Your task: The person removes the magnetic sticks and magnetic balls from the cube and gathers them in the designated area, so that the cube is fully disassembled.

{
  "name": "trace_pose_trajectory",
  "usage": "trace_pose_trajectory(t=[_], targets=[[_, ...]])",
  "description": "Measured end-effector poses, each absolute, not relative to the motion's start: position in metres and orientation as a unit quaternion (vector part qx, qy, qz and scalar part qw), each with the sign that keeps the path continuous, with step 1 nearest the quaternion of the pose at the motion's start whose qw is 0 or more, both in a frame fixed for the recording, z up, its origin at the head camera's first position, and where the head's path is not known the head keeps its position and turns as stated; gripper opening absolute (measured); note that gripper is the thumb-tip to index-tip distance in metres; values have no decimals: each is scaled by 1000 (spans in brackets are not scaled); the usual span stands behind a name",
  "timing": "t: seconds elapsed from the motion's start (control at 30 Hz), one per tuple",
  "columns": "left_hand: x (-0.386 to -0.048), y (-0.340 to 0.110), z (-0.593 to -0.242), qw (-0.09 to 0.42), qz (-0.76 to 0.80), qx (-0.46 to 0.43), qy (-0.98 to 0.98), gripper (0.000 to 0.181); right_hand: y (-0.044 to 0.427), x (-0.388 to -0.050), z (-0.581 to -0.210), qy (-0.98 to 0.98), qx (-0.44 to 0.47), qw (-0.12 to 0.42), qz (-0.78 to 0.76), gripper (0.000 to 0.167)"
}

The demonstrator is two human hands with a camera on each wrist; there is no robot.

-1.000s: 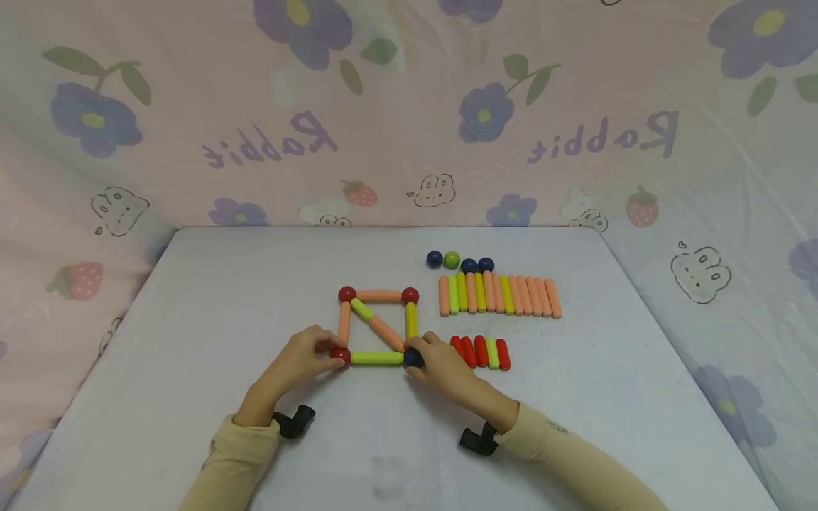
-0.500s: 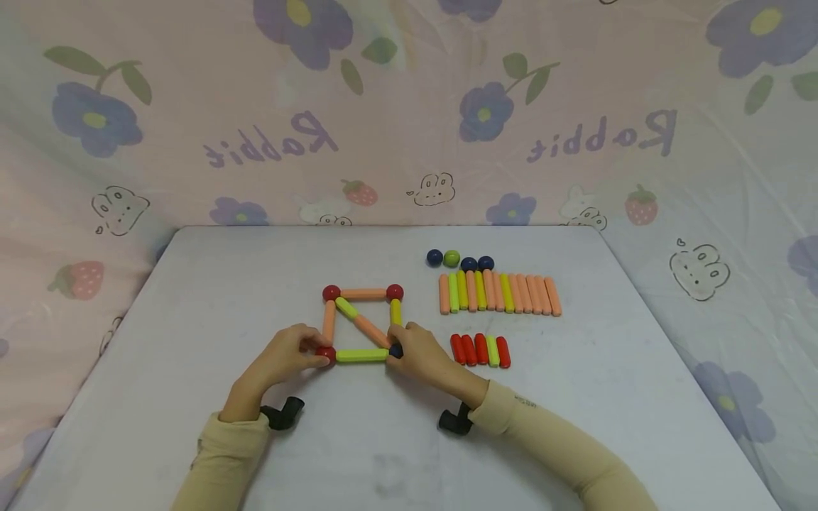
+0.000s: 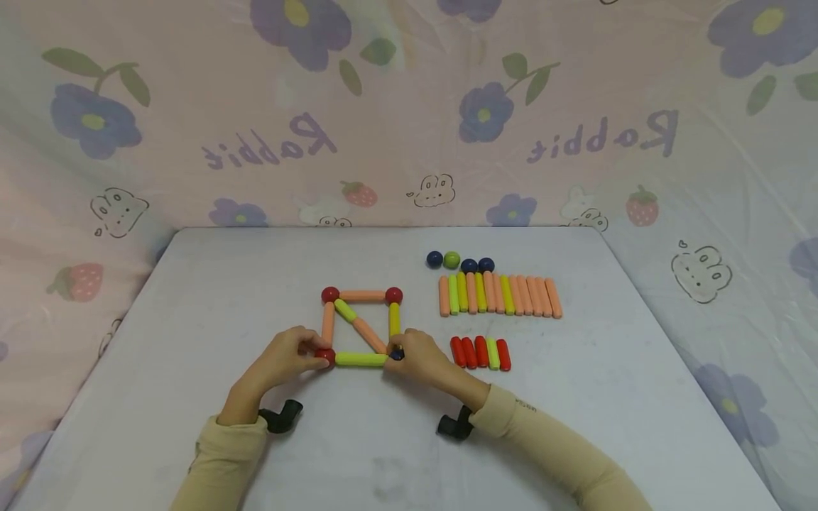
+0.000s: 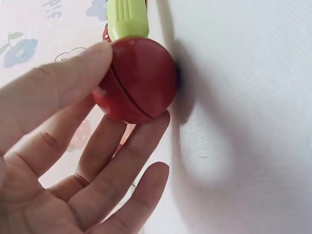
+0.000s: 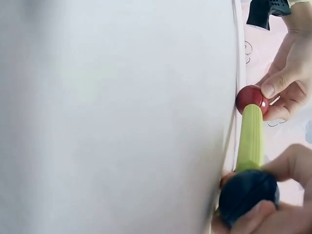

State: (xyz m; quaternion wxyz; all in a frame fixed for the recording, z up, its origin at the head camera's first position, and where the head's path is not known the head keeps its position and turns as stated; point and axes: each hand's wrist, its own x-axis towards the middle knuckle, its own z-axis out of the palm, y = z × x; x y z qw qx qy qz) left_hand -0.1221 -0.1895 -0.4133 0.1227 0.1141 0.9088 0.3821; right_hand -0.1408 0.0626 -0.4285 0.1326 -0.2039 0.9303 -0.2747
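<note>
A square of rods and balls lies on the table, with a diagonal rod across it, part green and part orange. My left hand pinches the red ball at the square's near left corner. At the near right corner, my right hand grips a dark blue ball, mostly covered by its fingers in the head view. A yellow-green rod joins these two balls. Red balls stand at the far left corner and far right corner. Orange rods form the left and far sides; a yellow rod forms the right side.
Right of the square lies a row of orange, yellow and green rods. Behind it sit dark blue balls and a green ball. Short red and green rods lie nearer, close to my right forearm. A floral cloth hangs behind the table.
Both hands have shifted the square a little to the left, mostly in the first half second. Since then it has barely moved. The loose rods and balls stay in place.
</note>
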Motion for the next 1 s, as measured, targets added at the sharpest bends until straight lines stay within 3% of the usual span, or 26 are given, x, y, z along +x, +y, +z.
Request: trace_pose_trajectory(t=[0.4,0.67,0.8,1.0], targets=[[-122,-190,-413,124,385,106,908,19,80,-153,-424,914,-203,161,-311,10],[-123,-190,-414,119,388,107,908,18,107,-194,-410,820,-150,254,-490,37],[-123,-189,-415,119,389,105,908,18,112,-218,-406,814,-111,234,-519,45],[-122,-188,-417,120,395,100,905,19,110,-254,-416,857,-120,141,-481,44]])
